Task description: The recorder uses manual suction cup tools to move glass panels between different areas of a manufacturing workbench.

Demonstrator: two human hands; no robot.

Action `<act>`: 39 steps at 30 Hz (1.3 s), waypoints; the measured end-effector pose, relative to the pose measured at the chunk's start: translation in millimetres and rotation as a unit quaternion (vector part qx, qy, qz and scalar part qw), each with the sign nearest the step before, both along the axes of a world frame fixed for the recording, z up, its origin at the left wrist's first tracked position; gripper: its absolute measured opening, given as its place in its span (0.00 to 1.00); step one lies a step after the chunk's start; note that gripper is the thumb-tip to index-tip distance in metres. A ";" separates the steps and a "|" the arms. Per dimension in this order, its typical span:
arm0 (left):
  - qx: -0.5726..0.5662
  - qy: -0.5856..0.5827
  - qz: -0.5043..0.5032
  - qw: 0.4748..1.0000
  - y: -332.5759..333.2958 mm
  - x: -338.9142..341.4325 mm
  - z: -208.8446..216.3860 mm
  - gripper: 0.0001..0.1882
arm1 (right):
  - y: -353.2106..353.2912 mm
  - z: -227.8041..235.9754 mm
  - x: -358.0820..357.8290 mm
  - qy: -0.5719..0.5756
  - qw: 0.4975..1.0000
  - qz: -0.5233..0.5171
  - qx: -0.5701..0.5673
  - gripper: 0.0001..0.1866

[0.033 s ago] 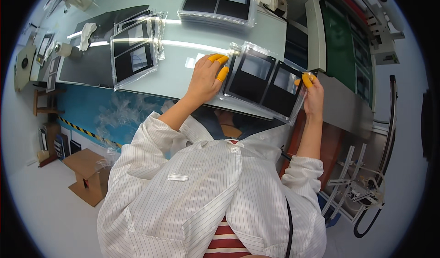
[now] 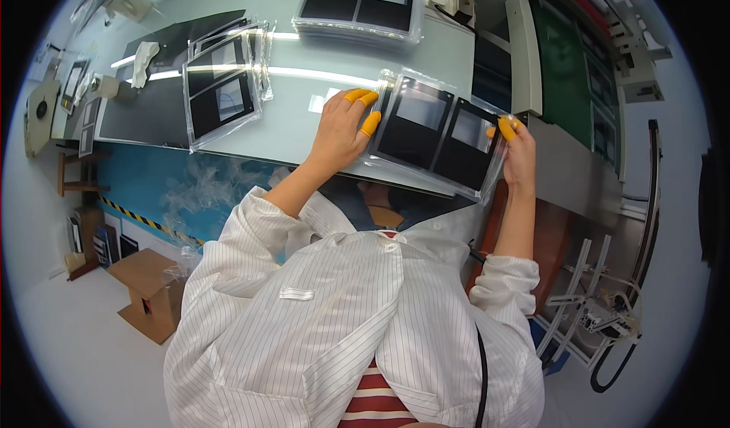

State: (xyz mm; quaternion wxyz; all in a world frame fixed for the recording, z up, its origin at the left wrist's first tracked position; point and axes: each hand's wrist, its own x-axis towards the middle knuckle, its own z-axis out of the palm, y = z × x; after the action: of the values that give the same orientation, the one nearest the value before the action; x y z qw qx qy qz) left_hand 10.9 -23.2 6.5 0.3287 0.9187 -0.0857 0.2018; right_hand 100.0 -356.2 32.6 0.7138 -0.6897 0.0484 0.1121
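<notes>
A clear plastic bag [image 2: 411, 145] holds black panels with pale, window-like rectangles. It lies at the front edge of the glossy table, its near right corner reaching past that edge. My right hand [image 2: 520, 158] pinches the bag's right side between thumb and fingers. At the left side, my left hand [image 2: 340, 130] has its thumb and bent fingers closed at the edge of the bag; their exact grip is partly hidden. Yellow finger cots cover several fingertips on both hands. More bagged panels seem to lie under the left edge of this one.
A stack of bagged black panels [image 2: 357, 28] stands at the back. Other bagged panels [image 2: 220, 97] lie to the left, beside a dark sheet [image 2: 144, 120] with a crumpled white cloth [image 2: 144, 63]. A grey machine frame [image 2: 525, 55] rises at right. A cardboard box [image 2: 144, 276] stands on the floor.
My right hand and the right end of the bag have shifted very slightly away from me. My left hand stays almost where it was.
</notes>
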 end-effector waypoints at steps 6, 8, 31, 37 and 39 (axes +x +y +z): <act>0.036 0.017 0.006 0.999 -3.1 1.2 1.9 0.22 | 23.0 -8.6 13.2 0.046 0.994 -0.031 -0.094 0.11; 0.036 0.007 -0.005 0.999 -5.7 4.7 0.7 0.23 | 19.3 -10.7 19.8 0.014 0.987 0.006 -0.163 0.10; 0.081 0.057 0.010 0.995 -14.4 3.3 1.2 0.22 | -235.7 -33.9 75.6 -0.017 0.543 -0.424 -0.724 0.20; 0.082 0.049 -0.006 0.995 -21.0 4.0 3.1 0.22 | -274.0 -43.1 77.0 -0.018 0.545 -0.416 -0.728 0.15; 0.081 0.044 -0.007 0.996 -17.9 3.2 0.9 0.22 | -279.1 -43.8 76.8 -0.018 0.552 -0.422 -0.719 0.13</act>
State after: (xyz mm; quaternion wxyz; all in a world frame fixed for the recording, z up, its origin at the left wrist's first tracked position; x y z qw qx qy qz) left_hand 14.1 -41.1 7.4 0.2582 0.9496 -0.0932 0.1515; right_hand 176.8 -635.3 -11.2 -0.0536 -0.8755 0.3856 -0.2862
